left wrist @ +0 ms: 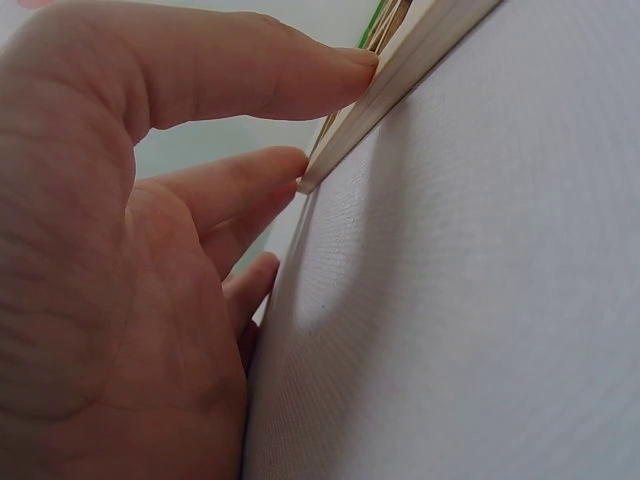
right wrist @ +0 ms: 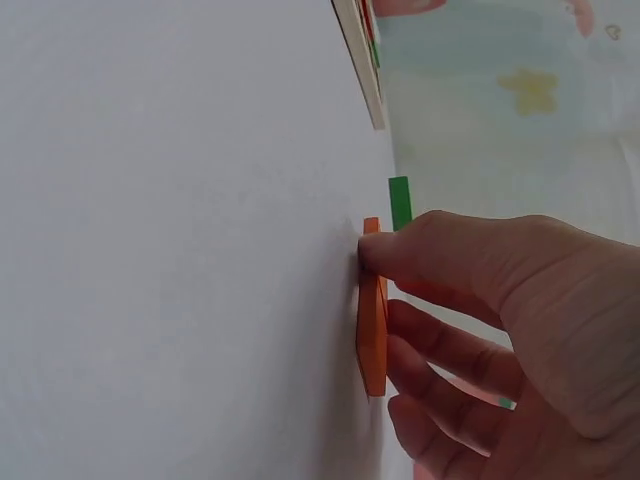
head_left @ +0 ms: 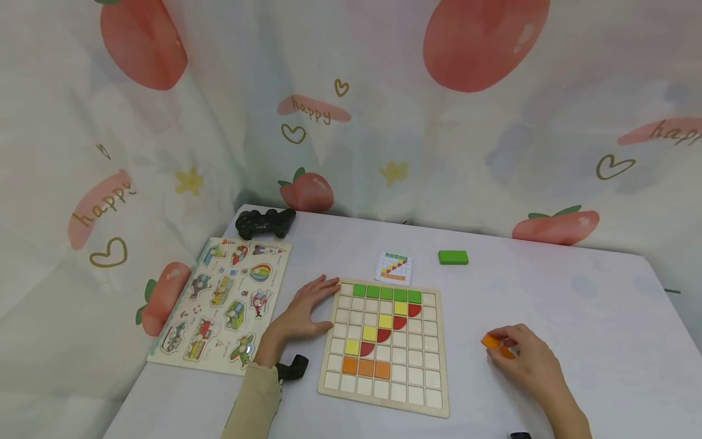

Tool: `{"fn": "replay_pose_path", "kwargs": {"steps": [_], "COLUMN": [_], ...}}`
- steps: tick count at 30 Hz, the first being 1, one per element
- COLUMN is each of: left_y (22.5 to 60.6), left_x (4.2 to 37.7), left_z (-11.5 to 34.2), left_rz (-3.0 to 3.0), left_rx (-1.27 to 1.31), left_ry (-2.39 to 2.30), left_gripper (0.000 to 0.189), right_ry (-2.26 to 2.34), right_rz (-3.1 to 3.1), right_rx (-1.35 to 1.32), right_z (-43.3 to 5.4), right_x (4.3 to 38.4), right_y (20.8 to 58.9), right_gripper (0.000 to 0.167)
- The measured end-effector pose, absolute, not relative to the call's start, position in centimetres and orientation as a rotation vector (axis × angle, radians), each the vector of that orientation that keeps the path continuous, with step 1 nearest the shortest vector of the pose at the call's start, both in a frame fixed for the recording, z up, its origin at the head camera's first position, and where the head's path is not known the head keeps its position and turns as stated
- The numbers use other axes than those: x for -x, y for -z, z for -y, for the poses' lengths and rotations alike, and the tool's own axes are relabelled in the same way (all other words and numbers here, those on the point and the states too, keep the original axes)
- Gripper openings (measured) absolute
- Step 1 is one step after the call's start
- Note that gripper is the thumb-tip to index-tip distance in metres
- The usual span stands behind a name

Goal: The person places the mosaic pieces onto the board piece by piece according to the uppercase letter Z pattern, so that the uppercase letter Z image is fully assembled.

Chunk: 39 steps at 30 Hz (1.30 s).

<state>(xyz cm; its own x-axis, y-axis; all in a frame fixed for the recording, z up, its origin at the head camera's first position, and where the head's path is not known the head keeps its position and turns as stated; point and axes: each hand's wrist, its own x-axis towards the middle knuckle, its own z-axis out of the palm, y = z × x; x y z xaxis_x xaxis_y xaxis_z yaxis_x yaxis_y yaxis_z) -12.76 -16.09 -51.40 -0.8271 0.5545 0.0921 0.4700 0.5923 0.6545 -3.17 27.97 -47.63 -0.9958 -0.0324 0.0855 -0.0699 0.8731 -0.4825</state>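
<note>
A square wooden grid board (head_left: 415, 393) lies in front of me, partly filled with green, yellow, red and orange tiles. Along its left edge, my left hand (head_left: 303, 310) touches the frame with thumb and fingertips, the fingers nearly straight. Its thumb (left wrist: 300, 80) rests against the board's side in the left wrist view. To the right of the board, my right hand (head_left: 528, 358) pinches orange tiles (head_left: 490, 341) low over the tabletop. In the right wrist view the thumb lies on the orange tiles (right wrist: 372, 340); the fingers partly hide them, so their exact number is unclear.
A small pattern card (head_left: 394, 269) lies behind the board, with a green block (head_left: 453, 257) to its right. At the left are a picture puzzle board (head_left: 219, 305) and a black game controller (head_left: 265, 224). A printed curtain (head_left: 411, 140) hangs behind the table.
</note>
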Motion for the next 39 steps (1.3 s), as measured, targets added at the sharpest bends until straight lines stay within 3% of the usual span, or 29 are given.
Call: {"fn": "replay_pose_path", "kwargs": {"steps": [7,15,23,39], "left_y": [51.6,51.4,51.4,51.5], "left_x": [12.8,12.6,12.7,12.9], "left_z": [16.2,16.2,16.2,16.2], "left_rz": [-2.690,-2.695,-2.694,-2.699], "left_rx": [-0.877,-0.879,-0.863,-0.843], "left_ry": [-1.059,-1.057,-1.049,-1.011], "left_gripper": [0.075,0.075,0.076,0.078], "right_ry": [-0.741,-0.870,-0.947,-0.932], "right_rz": [2.846,2.727,2.827,2.736], "right_rx": [-0.181,-0.566,-0.823,-0.958], "right_z": [-26.3,-20.5,-15.6,-15.6], "right_x": [3.5,3.1,1.9,1.9], "right_y": [48.1,48.1,48.5,48.7], "right_gripper": [0.027,0.032,0.024,0.015]}}
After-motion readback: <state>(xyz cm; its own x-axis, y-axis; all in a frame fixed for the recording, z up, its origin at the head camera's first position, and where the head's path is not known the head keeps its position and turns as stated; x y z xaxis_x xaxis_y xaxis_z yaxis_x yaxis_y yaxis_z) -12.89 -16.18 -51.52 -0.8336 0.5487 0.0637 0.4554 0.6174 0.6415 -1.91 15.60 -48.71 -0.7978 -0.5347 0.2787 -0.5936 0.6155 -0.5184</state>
